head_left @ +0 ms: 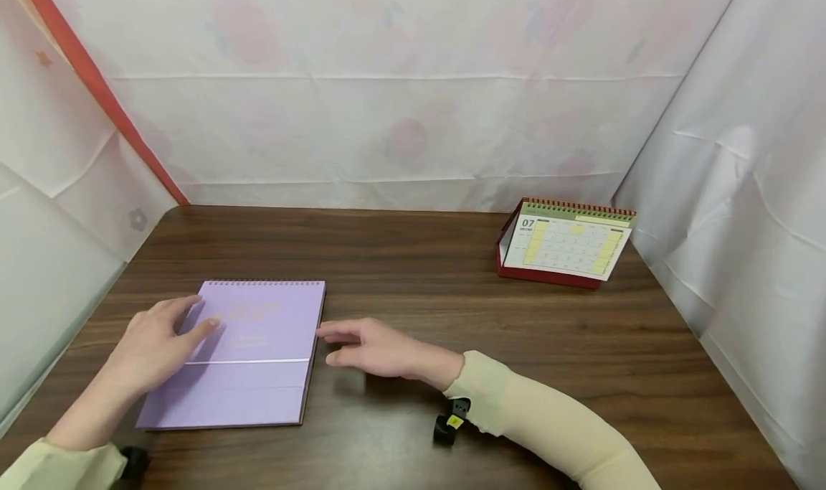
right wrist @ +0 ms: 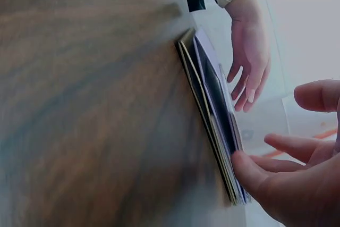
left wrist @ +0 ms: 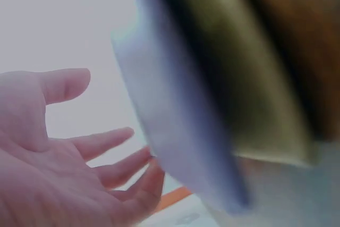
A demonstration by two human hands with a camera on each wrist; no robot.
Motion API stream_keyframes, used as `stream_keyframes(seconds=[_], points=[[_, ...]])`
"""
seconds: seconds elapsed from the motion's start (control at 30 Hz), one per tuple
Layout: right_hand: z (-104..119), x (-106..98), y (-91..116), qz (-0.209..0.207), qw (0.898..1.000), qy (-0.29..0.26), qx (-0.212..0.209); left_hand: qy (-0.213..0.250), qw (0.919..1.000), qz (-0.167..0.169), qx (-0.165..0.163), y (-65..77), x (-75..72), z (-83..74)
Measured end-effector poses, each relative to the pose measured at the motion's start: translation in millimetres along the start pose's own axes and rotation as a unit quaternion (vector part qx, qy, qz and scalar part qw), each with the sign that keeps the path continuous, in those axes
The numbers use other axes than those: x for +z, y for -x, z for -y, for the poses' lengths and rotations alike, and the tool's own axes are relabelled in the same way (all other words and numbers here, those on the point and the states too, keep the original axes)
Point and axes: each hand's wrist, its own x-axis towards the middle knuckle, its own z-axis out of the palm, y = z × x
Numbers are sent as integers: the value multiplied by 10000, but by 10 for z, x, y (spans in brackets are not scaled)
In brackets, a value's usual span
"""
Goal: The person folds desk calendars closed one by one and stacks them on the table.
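A purple spiral-bound desk calendar (head_left: 258, 397) lies flat at the left of the table, its wire binding along the far edge and faint gold lettering on its cover. Over its left edge is my left hand (head_left: 145, 346), fingers spread and relaxed; in the left wrist view the fingertips (left wrist: 154, 176) are right at the purple cover (left wrist: 154, 89). My right hand (head_left: 377, 348) reaches in from the other side, loosely extended, with fingertips at the calendar's right edge. Seen from the right wrist, the calendar's layers (right wrist: 210, 104) part slightly, with a dark gap between them.
At the back right of the brown wooden table (head_left: 413, 260) stands another desk calendar (head_left: 568, 246), tented on a red base, with a white and yellow page marked 07. Pale patterned cloth (head_left: 400, 102) hangs behind the table and at both sides.
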Motion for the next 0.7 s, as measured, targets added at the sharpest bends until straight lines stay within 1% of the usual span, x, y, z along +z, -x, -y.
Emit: stream_keyframes(seconds=[0.03, 0.1, 0.23, 0.3, 0.37, 0.47, 0.57, 0.7], points=[[-1, -27, 11, 9, 10000, 4, -4, -30, 9999, -117, 111, -13, -3, -38], [5, -85, 31, -4, 10000, 39, -15, -30, 9994, -213, 256, -43, -19, -135], [28, -209, 59, -96, 9998, 82, -121, 86, 9988, -165, 450, -117, -15, -366], [40, -284, 81, -190, 9995, 139, -221, 139, 9975, -182, 669, -166, 18, -496], [41, -375, 118, -273, 9987, 263, -330, 166, 9951, -169, 955, -218, 52, -638], [14, -544, 204, -418, 9972, 431, -442, 183, 9906, -19, 1354, -291, 83, -880], [-29, -737, 328, -629, 9955, 520, -483, 220, 9866, 258, 1593, -364, 84, -1116], [-71, -1001, 534, -1078, 9920, 523, -408, 304, 9806, 517, 1864, -505, 105, -1387]])
